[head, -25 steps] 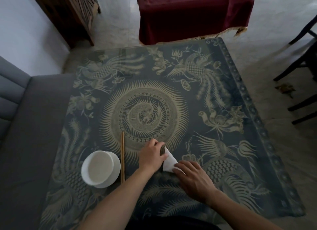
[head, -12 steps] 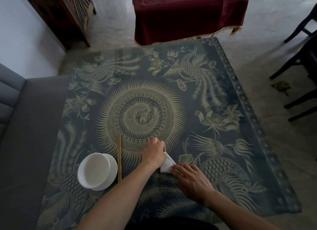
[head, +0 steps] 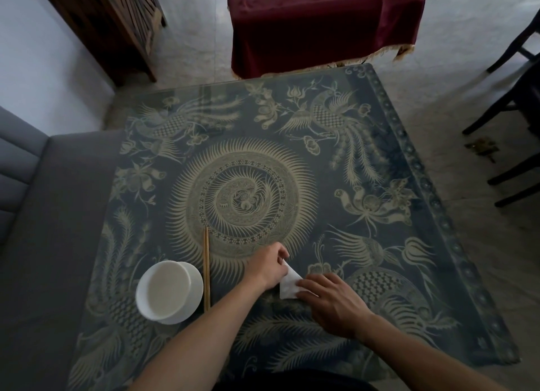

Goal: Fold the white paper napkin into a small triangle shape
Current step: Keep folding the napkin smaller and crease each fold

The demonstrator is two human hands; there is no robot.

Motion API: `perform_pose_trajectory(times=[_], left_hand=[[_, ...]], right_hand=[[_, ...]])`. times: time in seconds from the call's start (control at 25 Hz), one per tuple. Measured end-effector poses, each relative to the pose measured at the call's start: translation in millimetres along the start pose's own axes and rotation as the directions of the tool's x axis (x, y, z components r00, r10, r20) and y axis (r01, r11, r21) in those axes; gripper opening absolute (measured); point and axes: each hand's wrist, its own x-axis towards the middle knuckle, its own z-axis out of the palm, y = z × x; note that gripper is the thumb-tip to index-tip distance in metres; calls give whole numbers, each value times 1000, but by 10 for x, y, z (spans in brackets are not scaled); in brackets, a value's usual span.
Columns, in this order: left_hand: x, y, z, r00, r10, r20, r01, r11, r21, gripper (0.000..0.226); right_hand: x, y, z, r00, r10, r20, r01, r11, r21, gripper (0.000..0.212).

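The white paper napkin (head: pixel 288 285) lies folded into a small triangle on the patterned table (head: pixel 380 244), near its front edge. My left hand (head: pixel 268 266) has its fingers curled at the napkin's upper corner and covers its left part. My right hand (head: pixel 330 301) lies flat with straight fingers pressing on the napkin's right side. Only the middle strip of the napkin shows between the two hands.
A white bowl on a white saucer (head: pixel 169 291) stands left of my hands, with a pair of chopsticks (head: pixel 207 269) lying upright beside it. A grey sofa (head: pixel 43 215) borders the table on the left. Dark chair legs (head: pixel 514 98) stand at right.
The napkin's raised flap has come down flat under my hands. Both hands stay at the same spot on it; the camera has shifted slightly.
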Motion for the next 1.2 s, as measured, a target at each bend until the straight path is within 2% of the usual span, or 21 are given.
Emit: perform_pose_trajectory(times=[0.24,0.48,0.6,0.76,0.92,1.0,1.08,1.2], left_hand=[[-89,-18,-5,997,79,-18,-81,990,-115,28],[-224,-6,101,989,148,16,-145,982,-123,40],[-259,14,183,983,182,28,-178,976,-122,39],[-313,36,276,973,219,70,-210,971,-117,42],[-348,44,324,971,233,49,-224,965,-139,38],[-368,23,332,965,260,33,-258,965,-50,28],[-421,-20,339,934,357,3,-354,926,130,22],[-518,-150,358,798,602,8,-569,749,339,20]], right_hand=[[-20,-71,31,1000,17,-18,-16,1000,13,45],[-229,-69,111,990,41,-138,-38,999,29,32],[-383,-32,154,986,89,-142,-89,996,5,30],[-455,2,195,986,107,-131,-107,994,7,42],[-504,-7,215,985,119,-125,-117,993,29,47],[-543,8,226,982,144,-122,-141,989,33,49],[-580,23,229,980,162,-117,-159,987,33,50],[-597,39,218,978,164,-126,-162,986,26,47]])
